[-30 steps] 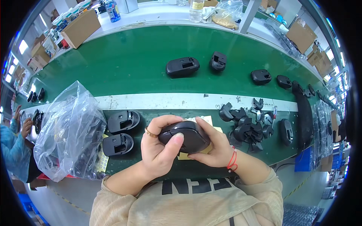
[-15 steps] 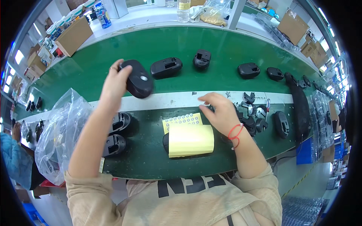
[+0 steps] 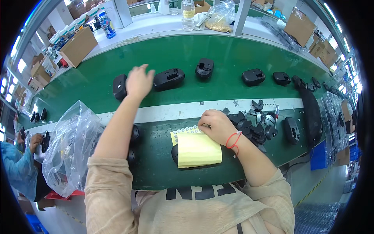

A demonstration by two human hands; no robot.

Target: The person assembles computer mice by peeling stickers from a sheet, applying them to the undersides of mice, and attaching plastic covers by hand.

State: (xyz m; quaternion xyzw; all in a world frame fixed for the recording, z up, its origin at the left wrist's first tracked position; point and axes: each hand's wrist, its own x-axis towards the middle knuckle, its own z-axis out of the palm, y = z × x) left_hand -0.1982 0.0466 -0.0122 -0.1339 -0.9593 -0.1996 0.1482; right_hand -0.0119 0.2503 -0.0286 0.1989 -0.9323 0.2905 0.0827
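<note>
My left hand [image 3: 140, 82] is over the green conveyor belt, its fingers stretched out and apart with nothing in them. Beside it on the left rests a black computer mouse [image 3: 119, 87] with a small round sticker on top. Close to its fingertips on the right lies another black mouse [image 3: 169, 79], underside up with an open slot. My right hand [image 3: 218, 125] pinches the top edge of a yellow sticker sheet [image 3: 199, 151] with rows of round stickers; whether a loose sticker is between the fingertips cannot be seen. A black mouse [image 3: 175, 154] pokes out from under the folded sheet.
More upturned mice [image 3: 253, 77] sit along the belt. Black plastic parts [image 3: 249, 128] and a screwdriver [image 3: 276, 116] lie right of my right hand. A clear plastic bag [image 3: 72, 148] is at the left. A co-worker's blue sleeve [image 3: 17, 162] shows at far left.
My left hand has put the stickered mouse down on the belt, let go of it and shifted right. My right hand has come down and left onto the sticker sheet.
</note>
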